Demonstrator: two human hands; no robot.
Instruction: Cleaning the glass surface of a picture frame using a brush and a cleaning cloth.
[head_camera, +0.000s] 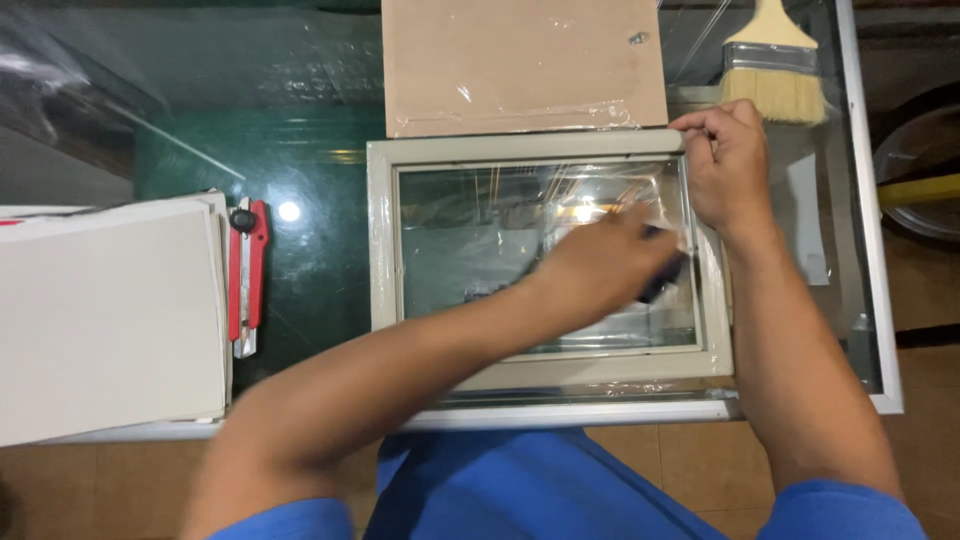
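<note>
Down at the bottom of the frame, blue trousers and two bare forearms reaching up over the near edge of the glass worktop (300, 150). The left arm comes in from lower left on a long diagonal, elbow low. The left hand (605, 265) sits right of centre, over the pane of the picture frame (545, 255), blurred with motion; it seems to be closed on something dark at its fingertips, though I cannot tell what that is or how tightly it is held.

The frame, pale grey-beige, lies flat in the middle of the picture with clear plastic film (650, 200) wrinkled across its glass and rails. The film is loosest at the upper right corner of the glass.

The right forearm rises nearly straight from lower right. The right hand (725, 165) is curled at the frame's upper right corner, fingers pinching at the top rail, the thumb side pressing on the right rail.

To my eye the good way here is a firm anchoring hand at that corner and a low, even motion with the other, so the film doesn't tear in strips.

Further left: a red utility knife (246, 275) beside a stack of white boards (110, 315). At the top, a brown backing board (525, 65) touching the frame's far edge, and a paintbrush (775, 65) at upper right.
</note>
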